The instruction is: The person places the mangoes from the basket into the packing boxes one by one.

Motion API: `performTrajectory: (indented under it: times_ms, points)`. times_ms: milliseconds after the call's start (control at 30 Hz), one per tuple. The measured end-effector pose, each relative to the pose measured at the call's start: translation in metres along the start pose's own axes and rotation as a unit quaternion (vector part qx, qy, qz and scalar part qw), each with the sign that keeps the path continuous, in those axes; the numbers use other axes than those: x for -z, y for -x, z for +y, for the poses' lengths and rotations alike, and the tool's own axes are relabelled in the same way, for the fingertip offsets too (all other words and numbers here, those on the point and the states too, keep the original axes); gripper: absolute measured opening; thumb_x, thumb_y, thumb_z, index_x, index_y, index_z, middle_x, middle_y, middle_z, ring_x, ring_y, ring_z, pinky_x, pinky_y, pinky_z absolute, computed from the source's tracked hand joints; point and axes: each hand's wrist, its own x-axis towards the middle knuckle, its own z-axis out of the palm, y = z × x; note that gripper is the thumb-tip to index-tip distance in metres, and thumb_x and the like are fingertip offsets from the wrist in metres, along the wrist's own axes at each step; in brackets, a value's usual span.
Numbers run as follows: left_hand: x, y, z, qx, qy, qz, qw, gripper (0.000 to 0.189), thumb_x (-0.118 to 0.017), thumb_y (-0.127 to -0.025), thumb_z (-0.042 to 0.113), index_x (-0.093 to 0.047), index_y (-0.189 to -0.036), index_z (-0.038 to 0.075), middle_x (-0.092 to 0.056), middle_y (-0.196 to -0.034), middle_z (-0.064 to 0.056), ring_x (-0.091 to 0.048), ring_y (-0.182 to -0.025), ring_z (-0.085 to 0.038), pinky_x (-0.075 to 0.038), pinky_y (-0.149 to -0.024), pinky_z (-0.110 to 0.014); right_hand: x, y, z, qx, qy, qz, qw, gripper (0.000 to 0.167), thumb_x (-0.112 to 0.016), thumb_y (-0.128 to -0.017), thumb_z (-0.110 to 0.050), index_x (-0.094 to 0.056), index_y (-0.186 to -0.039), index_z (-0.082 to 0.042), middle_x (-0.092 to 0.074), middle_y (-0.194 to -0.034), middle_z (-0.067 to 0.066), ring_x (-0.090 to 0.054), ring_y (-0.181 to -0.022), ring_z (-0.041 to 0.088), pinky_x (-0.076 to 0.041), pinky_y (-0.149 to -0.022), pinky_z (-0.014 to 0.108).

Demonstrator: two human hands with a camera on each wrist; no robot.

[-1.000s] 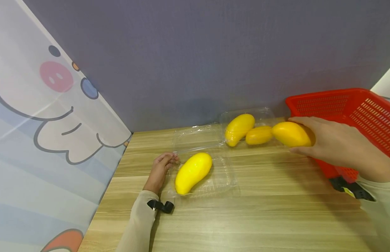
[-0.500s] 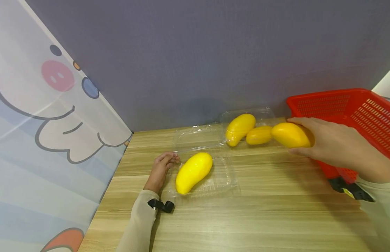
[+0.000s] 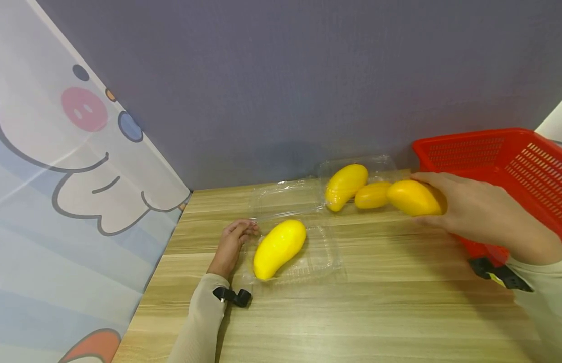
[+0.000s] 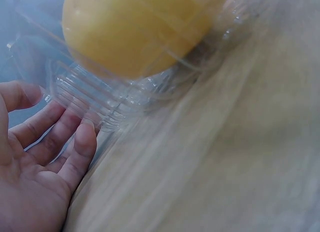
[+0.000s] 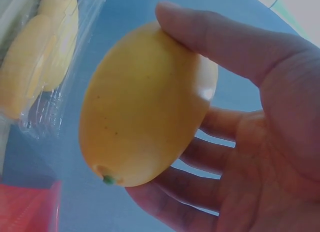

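Note:
My right hand point(image 3: 480, 212) grips a yellow mango point(image 3: 414, 197) between thumb and fingers, above the table and left of the red basket. In the right wrist view this mango point(image 5: 145, 106) shows a small green stem spot and a few dark specks. My left hand point(image 3: 231, 244) pinches the left edge of an open clear plastic clamshell box point(image 3: 319, 257). One brighter yellow mango point(image 3: 279, 249) lies in that box's base. In the left wrist view, fingers and thumb of the left hand point(image 4: 45, 152) meet the box's ribbed corner point(image 4: 95, 99).
Behind, against the grey wall point(image 3: 285, 91), a second clear box point(image 3: 385, 166) holds two yellow fruits, one large point(image 3: 346, 186) and one smaller point(image 3: 371, 195). A red slotted basket point(image 3: 471, 143) stands at the right. A cartoon-printed panel point(image 3: 45, 262) borders the wooden table point(image 3: 353, 322) on the left.
My right hand and its mango have shifted slightly left and down, away from the basket. The left hand and the box with the bright mango stay in place.

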Motion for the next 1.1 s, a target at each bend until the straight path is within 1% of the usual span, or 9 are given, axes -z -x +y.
performTrajectory:
  times_ms: [200,333,433,600,733,800,933,1100]
  points:
    - [0.000,0.000,-0.001,0.004,0.000,0.004,1.0000,0.024,-0.049,-0.104,0.016,-0.064,-0.110,-0.001,-0.071,-0.095,0.001,-0.067,-0.091,-0.014,-0.053,-0.081,-0.024,-0.005,-0.001,-0.007,0.007,-0.009,-0.011,0.9999,0.093,-0.078,-0.071,-0.066,-0.045,-0.147,-0.025,-0.059,-0.137,0.016,-0.061,-0.100,0.029,-0.050,-0.069,0.052]
    - [0.000,0.000,-0.001,0.006,-0.001,0.006,1.0000,0.023,-0.049,-0.104,0.016,-0.064,-0.109,0.000,-0.071,-0.095,0.000,-0.066,-0.091,-0.014,-0.053,-0.080,-0.023,-0.007,0.000,-0.012,0.015,-0.008,-0.004,0.9998,0.091,-0.081,-0.070,-0.063,-0.044,-0.147,-0.032,-0.063,-0.129,0.010,-0.061,-0.097,0.025,-0.050,-0.069,0.049]
    - [0.000,0.000,-0.001,0.005,-0.001,0.005,1.0000,0.023,-0.049,-0.104,0.017,-0.064,-0.108,0.000,-0.071,-0.096,-0.001,-0.066,-0.091,-0.014,-0.052,-0.080,-0.023,-0.008,-0.001,-0.015,0.021,-0.007,-0.006,0.9997,0.090,-0.082,-0.069,-0.062,-0.044,-0.146,-0.034,-0.064,-0.125,0.009,-0.060,-0.094,0.024,-0.050,-0.068,0.048]
    - [0.000,0.000,-0.001,0.005,0.002,0.003,1.0000,0.022,-0.050,-0.104,0.017,-0.064,-0.107,0.001,-0.071,-0.096,0.000,-0.066,-0.092,-0.014,-0.053,-0.081,-0.023,-0.010,-0.003,-0.017,0.038,-0.005,-0.006,0.9992,0.092,-0.081,-0.070,-0.062,-0.043,-0.147,-0.031,-0.065,-0.123,0.014,-0.062,-0.092,0.024,-0.050,-0.066,0.047]
    - [0.000,-0.001,-0.001,0.004,0.001,0.003,1.0000,0.023,-0.050,-0.104,0.017,-0.065,-0.108,0.000,-0.071,-0.094,0.002,-0.066,-0.092,-0.014,-0.053,-0.082,-0.023,-0.012,-0.003,-0.017,0.040,-0.004,-0.002,0.9992,0.093,-0.082,-0.069,-0.063,-0.043,-0.147,-0.030,-0.065,-0.126,0.016,-0.064,-0.094,0.026,-0.051,-0.065,0.048]
    - [0.000,-0.001,-0.001,0.004,-0.001,0.003,1.0000,0.023,-0.049,-0.104,0.017,-0.065,-0.108,0.000,-0.071,-0.094,0.003,-0.066,-0.092,-0.013,-0.053,-0.082,-0.023,-0.014,-0.003,-0.018,0.046,-0.005,0.002,0.9989,0.092,-0.083,-0.069,-0.061,-0.044,-0.146,-0.027,-0.065,-0.126,0.016,-0.064,-0.094,0.026,-0.052,-0.065,0.049]
    - [0.000,-0.001,-0.001,0.005,-0.001,0.003,1.0000,0.023,-0.049,-0.104,0.017,-0.065,-0.108,0.001,-0.071,-0.094,0.003,-0.066,-0.091,-0.013,-0.053,-0.081,-0.023,-0.017,-0.002,-0.022,0.055,-0.007,0.010,0.9984,0.087,-0.085,-0.069,-0.055,-0.049,-0.141,-0.022,-0.067,-0.122,0.013,-0.064,-0.089,0.024,-0.052,-0.065,0.046]
    - [-0.001,-0.001,-0.001,0.003,0.002,0.004,1.0000,0.023,-0.049,-0.104,0.017,-0.065,-0.108,0.001,-0.071,-0.093,0.003,-0.066,-0.090,-0.013,-0.053,-0.080,-0.023,-0.019,-0.002,-0.026,0.058,-0.007,0.008,0.9983,0.082,-0.085,-0.069,-0.054,-0.052,-0.137,-0.022,-0.068,-0.121,0.011,-0.065,-0.088,0.024,-0.050,-0.060,0.044]
